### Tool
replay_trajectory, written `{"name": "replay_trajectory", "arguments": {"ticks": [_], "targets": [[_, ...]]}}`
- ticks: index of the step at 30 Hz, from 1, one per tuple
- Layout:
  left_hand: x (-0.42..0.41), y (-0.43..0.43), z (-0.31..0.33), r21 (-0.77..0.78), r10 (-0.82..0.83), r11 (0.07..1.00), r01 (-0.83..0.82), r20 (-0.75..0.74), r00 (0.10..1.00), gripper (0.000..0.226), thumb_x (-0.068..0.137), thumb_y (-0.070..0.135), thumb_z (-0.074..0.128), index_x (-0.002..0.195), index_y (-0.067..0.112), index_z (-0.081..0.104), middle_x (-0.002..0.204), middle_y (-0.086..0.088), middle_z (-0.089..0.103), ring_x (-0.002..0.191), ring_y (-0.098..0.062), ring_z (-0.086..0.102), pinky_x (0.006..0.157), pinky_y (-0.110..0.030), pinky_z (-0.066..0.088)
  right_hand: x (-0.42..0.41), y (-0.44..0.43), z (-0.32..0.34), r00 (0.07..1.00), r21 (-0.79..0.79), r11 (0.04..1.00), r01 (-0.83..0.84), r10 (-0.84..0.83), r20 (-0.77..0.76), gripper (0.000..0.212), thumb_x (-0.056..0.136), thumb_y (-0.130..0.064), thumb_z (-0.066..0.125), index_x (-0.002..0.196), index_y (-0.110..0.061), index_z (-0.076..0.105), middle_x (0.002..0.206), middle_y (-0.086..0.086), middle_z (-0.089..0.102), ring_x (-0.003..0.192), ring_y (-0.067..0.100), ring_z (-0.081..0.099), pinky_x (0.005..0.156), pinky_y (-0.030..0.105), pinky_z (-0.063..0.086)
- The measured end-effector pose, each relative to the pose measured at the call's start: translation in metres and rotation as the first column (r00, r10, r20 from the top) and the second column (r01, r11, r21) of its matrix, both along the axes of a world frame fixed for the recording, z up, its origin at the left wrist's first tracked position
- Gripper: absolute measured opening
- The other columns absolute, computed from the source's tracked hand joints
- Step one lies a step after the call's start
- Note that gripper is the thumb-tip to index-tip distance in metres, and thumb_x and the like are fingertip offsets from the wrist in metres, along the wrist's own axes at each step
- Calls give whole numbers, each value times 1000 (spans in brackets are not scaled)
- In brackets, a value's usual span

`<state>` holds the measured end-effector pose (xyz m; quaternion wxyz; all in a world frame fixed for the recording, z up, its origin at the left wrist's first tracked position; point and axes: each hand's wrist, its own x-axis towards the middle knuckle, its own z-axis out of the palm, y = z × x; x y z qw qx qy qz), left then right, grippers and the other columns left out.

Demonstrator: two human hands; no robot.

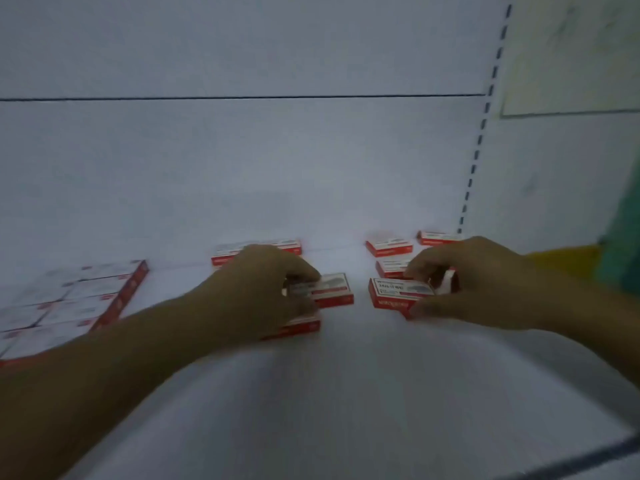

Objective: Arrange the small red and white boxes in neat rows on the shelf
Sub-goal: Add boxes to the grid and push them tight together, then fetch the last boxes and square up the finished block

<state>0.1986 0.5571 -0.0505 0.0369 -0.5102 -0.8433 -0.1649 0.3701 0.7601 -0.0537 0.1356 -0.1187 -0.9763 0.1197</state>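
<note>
Small red and white boxes lie flat on a white shelf [346,393]. My left hand [256,292] grips one box [332,291] at the shelf's middle, with another box [301,329] partly under my palm. My right hand [474,282] grips a second box [394,292] just to the right of the first. Between the two held boxes is a narrow gap. Loose boxes sit behind: one pair [256,252] at the back wall, one [389,247] behind my right hand, one [434,237] at the far right, one [393,266] half hidden by my fingers.
A tight block of several boxes [69,299] fills the shelf's left side. The white back panel [242,168] rises behind, with a slotted upright [481,133] at the right. The shelf's dark front edge [588,459] runs along the lower right.
</note>
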Motion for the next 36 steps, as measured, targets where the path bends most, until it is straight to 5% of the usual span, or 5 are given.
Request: {"name": "replay_trajectory", "arguments": {"ticks": [13, 18, 24, 31, 36], "targets": [[-99, -21, -19, 34, 301, 954, -299, -87, 950, 29, 80, 28, 66, 108, 18, 67, 114, 0, 60, 99, -15, 53, 81, -25, 38, -175, -35, -18, 993, 102, 987, -120, 119, 19, 40, 79, -45, 64, 111, -21, 65, 118, -1, 61, 104, 15, 55, 85, 29, 43], [-68, 4, -2, 19, 14, 1000, -11, -133, 991, 32, 77, 41, 66, 107, 31, 64, 106, 12, 60, 92, -6, 51, 79, -22, 39, -98, 29, 19, 997, -72, 995, -66, 64, -32, 22, 85, -29, 62, 105, -24, 68, 109, -6, 68, 91, 4, 60, 75, 8, 40], [-3, 73, -7, -143, -312, 942, 303, -39, 949, 43, 78, 45, 64, 118, 31, 57, 102, 17, 58, 84, -1, 49, 68, -10, 37, -3, 84, 13, 976, -133, 967, 217, -212, 56, 16, 86, -19, 60, 98, -21, 71, 105, -3, 69, 93, 10, 61, 91, 29, 49], [23, 120, -30, -225, -322, 922, 315, 5, 947, 66, 75, 58, 61, 131, 27, 46, 127, 5, 54, 90, -5, 43, 76, -17, 37, 36, 96, -17, 933, -114, 946, 303, -271, 236, 39, 79, -39, 65, 118, -37, 57, 113, -16, 55, 106, 4, 51, 91, 22, 44], [29, 116, -32, -154, -291, 948, 280, -57, 955, 55, 80, 47, 61, 128, 24, 50, 128, 2, 54, 106, -12, 51, 87, -21, 38, 32, 93, -27, 953, -98, 953, 287, -274, 132, 34, 72, -36, 74, 105, -31, 68, 97, -14, 67, 81, 1, 60, 73, 14, 48]]}}
